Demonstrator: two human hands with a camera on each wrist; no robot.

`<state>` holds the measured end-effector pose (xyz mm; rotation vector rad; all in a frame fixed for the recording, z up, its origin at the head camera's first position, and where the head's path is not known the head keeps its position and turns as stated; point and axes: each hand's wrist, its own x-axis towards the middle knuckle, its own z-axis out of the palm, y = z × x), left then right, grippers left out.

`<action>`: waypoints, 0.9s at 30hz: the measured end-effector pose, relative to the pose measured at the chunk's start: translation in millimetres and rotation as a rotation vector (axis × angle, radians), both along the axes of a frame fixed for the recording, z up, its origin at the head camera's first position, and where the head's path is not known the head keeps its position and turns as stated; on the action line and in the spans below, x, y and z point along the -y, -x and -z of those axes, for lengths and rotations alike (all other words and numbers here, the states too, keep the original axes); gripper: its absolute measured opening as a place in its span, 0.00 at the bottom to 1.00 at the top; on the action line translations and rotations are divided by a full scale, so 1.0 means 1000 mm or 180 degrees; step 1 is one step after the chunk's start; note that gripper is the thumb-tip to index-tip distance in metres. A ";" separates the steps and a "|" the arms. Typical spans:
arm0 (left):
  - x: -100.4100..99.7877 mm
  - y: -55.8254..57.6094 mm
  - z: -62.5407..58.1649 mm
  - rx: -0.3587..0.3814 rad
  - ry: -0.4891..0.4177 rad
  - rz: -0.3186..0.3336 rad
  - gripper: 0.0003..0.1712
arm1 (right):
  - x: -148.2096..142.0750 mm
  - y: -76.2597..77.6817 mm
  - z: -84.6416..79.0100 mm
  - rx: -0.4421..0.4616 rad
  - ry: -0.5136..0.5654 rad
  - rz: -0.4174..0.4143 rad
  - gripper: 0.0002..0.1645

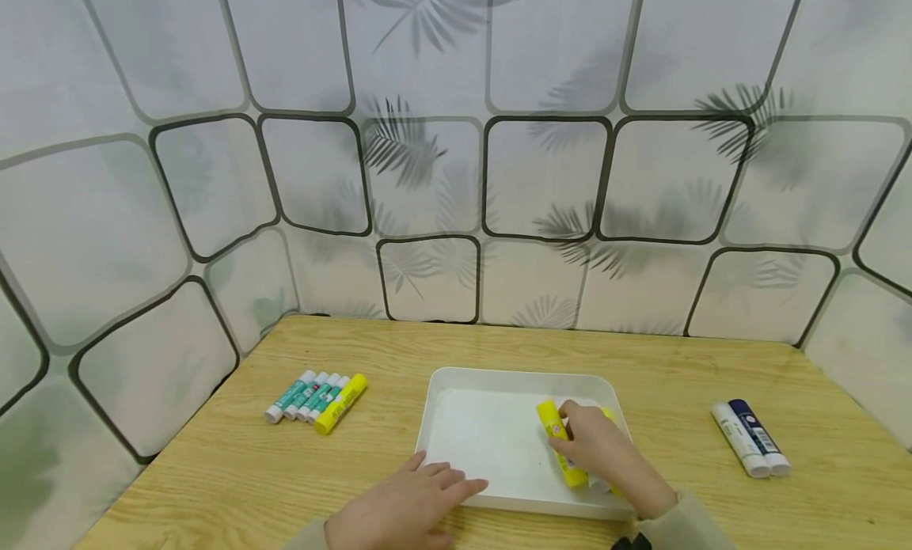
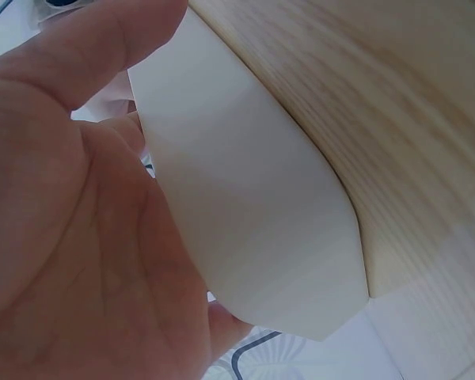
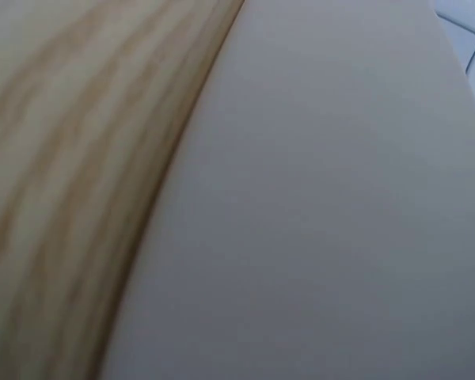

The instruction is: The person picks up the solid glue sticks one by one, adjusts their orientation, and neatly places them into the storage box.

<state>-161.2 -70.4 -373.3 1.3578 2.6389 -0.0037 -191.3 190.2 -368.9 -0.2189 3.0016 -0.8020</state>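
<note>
A white tray (image 1: 484, 439) stands on the wooden table. My right hand (image 1: 594, 439) is over its right part and grips a yellow glue stick (image 1: 559, 439) between thumb and fingers. Beneath that hand, partly hidden, lie a white glue stick (image 1: 598, 484) and more yellow behind the fingers. At the tray's near left corner rests my left hand (image 1: 406, 502), fingers extended over the rim. The left wrist view shows its palm (image 2: 87, 237) beside the tray's outer wall (image 2: 245, 182). Only the tray's outer wall (image 3: 317, 206) and the table fill the right wrist view; the right hand is out of it.
Left of the tray, several green-and-white glue sticks (image 1: 306, 396) lie in a row with a yellow glue stick (image 1: 341, 404) at its right end. On the right lie a white glue stick (image 1: 741, 439) and a dark blue one (image 1: 759, 438). A patterned curtain (image 1: 427, 178) hangs behind the table.
</note>
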 end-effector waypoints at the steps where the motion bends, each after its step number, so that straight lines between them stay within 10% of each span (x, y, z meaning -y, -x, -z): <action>1: 0.000 0.000 0.000 -0.0012 -0.0002 0.0002 0.34 | 0.000 0.000 0.000 0.0006 -0.0020 -0.0001 0.19; 27: 0.002 -0.002 0.000 -0.0107 -0.0051 0.0045 0.34 | 0.001 -0.007 0.002 0.0142 -0.0310 -0.0324 0.22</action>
